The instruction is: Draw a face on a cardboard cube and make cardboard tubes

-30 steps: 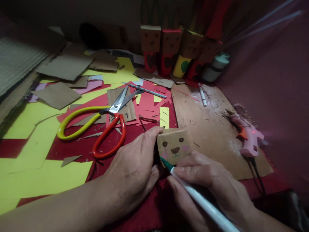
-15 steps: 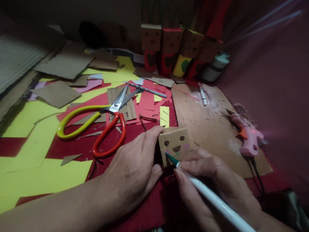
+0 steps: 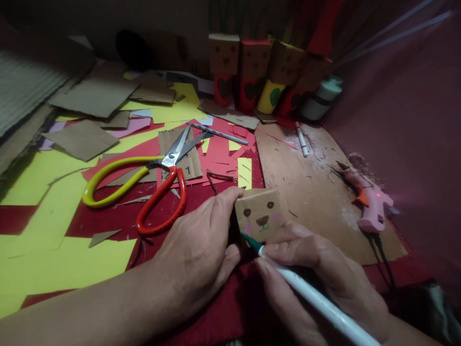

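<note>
My left hand is closed on the left side of a small cardboard box. The box front bears a drawn face: two dark eyes, a brown nose, pink cheeks and a thin green mouth. In my right hand is a white marker with a green tip, held like a pen. Its tip is at the lower left of the drawn face, close to the left pink cheek; my right fingers cover the box's lower right corner. Large scissors with one yellow and one red handle lie spread beside my left hand.
Yellow paper, red scraps and cardboard pieces spread over the left side. Several box-headed figures stand at the back beside a pale bottle. A pink glue gun with a lit red light and a white pen lie on a board.
The marker tip has moved slightly left and down across the box's face, my right hand with it. My left hand keeps its hold on the box.
</note>
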`<act>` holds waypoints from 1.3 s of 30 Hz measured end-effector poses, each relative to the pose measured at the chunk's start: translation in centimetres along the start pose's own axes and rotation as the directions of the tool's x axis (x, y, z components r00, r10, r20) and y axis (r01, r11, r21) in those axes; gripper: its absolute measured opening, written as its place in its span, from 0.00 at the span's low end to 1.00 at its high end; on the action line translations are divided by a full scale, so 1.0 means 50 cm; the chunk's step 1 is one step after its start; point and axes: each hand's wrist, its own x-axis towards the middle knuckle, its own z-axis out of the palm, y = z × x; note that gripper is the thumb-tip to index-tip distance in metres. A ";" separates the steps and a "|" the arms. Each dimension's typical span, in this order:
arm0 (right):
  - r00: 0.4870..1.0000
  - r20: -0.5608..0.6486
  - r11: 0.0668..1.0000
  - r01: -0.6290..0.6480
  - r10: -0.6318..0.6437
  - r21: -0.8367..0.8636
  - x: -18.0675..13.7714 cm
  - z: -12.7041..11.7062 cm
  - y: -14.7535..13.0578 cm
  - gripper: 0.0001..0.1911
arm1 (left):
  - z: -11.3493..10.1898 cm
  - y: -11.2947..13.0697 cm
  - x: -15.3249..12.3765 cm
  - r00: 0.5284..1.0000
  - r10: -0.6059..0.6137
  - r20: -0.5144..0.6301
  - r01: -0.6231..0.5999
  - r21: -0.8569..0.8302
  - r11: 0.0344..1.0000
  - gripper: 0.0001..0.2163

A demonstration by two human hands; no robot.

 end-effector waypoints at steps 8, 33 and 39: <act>0.994 -0.019 0.993 -0.104 0.105 0.056 -0.025 -0.009 0.016 0.11 | 0.007 -0.006 -0.003 0.999 -0.036 0.018 0.036 -0.025 0.999 0.33; 0.902 -0.338 0.942 -0.171 0.268 0.291 -0.038 -0.023 0.007 0.08 | -0.001 -0.012 0.006 0.997 -0.069 -0.033 0.064 -0.146 0.987 0.28; 0.874 -0.366 0.923 -0.197 0.318 0.331 -0.039 -0.014 0.019 0.12 | -0.001 -0.019 0.002 0.995 -0.097 -0.029 0.089 -0.200 0.976 0.27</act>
